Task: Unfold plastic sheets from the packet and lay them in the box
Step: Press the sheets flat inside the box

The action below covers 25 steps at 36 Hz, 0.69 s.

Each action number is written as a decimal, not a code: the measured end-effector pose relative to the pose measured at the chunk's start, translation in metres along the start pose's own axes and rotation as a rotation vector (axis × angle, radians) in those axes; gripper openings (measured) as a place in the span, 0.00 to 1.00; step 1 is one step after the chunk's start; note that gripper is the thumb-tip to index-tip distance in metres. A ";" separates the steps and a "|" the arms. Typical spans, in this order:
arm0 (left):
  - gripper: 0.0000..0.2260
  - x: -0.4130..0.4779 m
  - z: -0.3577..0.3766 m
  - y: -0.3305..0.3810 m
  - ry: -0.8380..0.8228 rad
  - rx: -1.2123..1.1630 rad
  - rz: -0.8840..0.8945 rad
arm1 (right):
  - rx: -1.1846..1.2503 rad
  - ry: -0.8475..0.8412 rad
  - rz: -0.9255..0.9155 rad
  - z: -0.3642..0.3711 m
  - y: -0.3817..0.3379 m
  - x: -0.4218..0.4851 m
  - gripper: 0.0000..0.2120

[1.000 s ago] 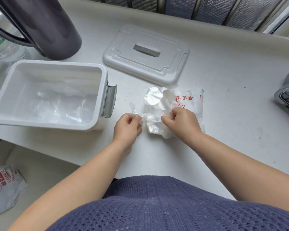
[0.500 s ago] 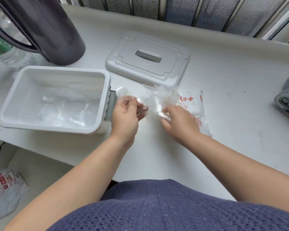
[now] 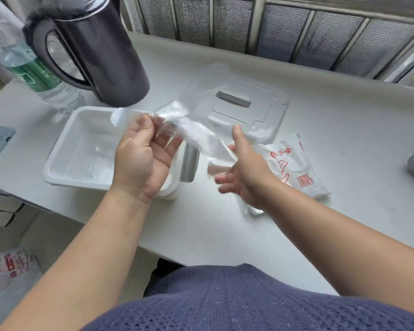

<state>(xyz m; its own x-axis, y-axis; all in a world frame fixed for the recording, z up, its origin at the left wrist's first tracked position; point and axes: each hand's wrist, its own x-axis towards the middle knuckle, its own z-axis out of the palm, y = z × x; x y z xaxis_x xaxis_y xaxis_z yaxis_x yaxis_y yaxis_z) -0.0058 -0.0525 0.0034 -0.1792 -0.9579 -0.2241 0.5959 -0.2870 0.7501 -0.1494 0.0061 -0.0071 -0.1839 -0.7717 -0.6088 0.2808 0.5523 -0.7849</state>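
Left hand [image 3: 141, 154] pinches thin clear plastic sheet [image 3: 196, 137] above white rectangular plastic box [image 3: 58, 163]. Right hand [image 3: 244, 173], fingers spread, at sheet's other end; grip unclear. Some sheets [image 3: 98, 158] already in box. White red-printed packet [image 3: 294, 168], right of box, likely holds more.

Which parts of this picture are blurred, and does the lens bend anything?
Head view: the right hand is motion-blurred at the fingertips; the plastic sheet, held by the left hand, is smeared and glares white; the wide lens tilts the dark kettle and the window grille.
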 end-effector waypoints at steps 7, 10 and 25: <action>0.12 0.001 -0.042 0.028 0.057 0.072 -0.050 | 0.378 -0.082 -0.084 0.056 -0.013 0.006 0.32; 0.12 0.005 -0.061 0.047 0.064 0.139 -0.073 | 0.264 -0.004 -0.256 0.080 -0.019 0.011 0.32; 0.13 0.047 -0.125 0.121 0.052 0.725 -0.246 | -0.268 -0.210 -0.524 0.176 -0.027 0.035 0.11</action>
<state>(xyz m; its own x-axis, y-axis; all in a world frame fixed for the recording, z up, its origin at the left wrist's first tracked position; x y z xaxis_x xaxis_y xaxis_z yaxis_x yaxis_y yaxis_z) 0.1558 -0.1325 0.0064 -0.1922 -0.8703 -0.4534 -0.1225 -0.4371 0.8910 0.0021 -0.0912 0.0134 -0.0366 -0.9920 -0.1204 -0.0482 0.1221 -0.9913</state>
